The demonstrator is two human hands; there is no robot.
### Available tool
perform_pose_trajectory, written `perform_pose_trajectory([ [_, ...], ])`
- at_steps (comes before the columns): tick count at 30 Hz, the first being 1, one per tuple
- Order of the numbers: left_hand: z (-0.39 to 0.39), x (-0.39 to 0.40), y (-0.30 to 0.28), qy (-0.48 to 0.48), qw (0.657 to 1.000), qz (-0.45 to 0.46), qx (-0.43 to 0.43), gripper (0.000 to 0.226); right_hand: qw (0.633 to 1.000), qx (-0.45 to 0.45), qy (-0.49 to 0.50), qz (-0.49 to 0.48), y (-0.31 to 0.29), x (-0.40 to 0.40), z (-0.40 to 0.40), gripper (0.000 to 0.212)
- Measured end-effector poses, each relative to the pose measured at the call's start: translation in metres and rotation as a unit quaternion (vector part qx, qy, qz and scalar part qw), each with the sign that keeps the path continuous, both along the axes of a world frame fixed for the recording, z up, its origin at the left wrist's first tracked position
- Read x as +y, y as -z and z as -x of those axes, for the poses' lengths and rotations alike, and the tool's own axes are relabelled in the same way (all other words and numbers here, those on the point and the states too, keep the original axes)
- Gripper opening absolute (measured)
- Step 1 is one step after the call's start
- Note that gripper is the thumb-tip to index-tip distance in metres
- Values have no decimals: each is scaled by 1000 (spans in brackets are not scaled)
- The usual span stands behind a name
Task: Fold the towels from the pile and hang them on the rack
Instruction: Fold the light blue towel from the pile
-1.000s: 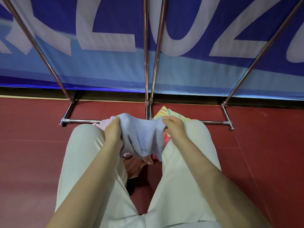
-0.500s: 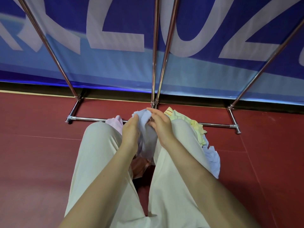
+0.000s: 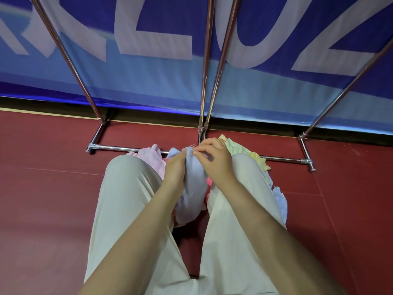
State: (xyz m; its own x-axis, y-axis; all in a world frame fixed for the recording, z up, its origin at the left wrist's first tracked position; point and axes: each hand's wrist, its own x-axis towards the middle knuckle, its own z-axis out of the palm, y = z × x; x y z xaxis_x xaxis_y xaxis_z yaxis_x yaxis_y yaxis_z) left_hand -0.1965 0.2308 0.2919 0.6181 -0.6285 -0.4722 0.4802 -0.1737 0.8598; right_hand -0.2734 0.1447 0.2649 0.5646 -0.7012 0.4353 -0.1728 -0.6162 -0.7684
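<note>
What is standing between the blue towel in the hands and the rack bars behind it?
Nothing visible does. Both hands, left and right, grip the blue towel between the knees, and the rack rises just behind it with only open air between. The top of the rack, where a towel would hang, is out of frame.

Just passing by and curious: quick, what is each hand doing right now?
Left hand: closed, gripping the light blue towel.
Right hand: closed, pinching the same towel's top edge.
</note>
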Motion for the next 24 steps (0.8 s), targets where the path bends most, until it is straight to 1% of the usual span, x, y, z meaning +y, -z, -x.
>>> perform_pose_trajectory([
  [2, 0, -1, 2, 11, 1000, -19, 2, 20, 1000, -5, 0, 22, 1, 1, 1, 7],
  [4, 1, -2, 1, 6, 999, -31, -8, 21, 1000, -4, 1, 11, 1, 2, 3, 9],
  [8, 4, -3, -1, 26, 997, -43, -51, 25, 999, -4, 0, -34, 3, -1, 5, 9],
  [13, 7, -6, 1, 15, 997, -62, -31, 30, 994, 3, 16, -112, 6, -6, 5, 9],
  [16, 10, -2, -1, 57, 993, -51, -85, 20, 987, 1, 15, -162, 4, -7, 5, 12],
  [17, 11, -1, -1, 51, 993, -44, -96, 20, 984, 3, 15, -178, 3, -6, 5, 13],
  [19, 10, -1, -3, 8, 994, -55, -93, 24, 981, 12, 17, -194, 1, -6, 7, 15],
  [20, 7, -2, -3, -15, 993, -69, -95, 20, 981, 18, 14, -195, 1, -5, 8, 17],
  [22, -2, -1, -4, -58, 993, -67, -78, 9, 982, 28, -10, -189, -1, -4, 11, 16],
  [24, -9, 5, -7, -85, 993, -60, -58, 15, 981, 54, -49, -179, -3, -4, 16, 13],
])
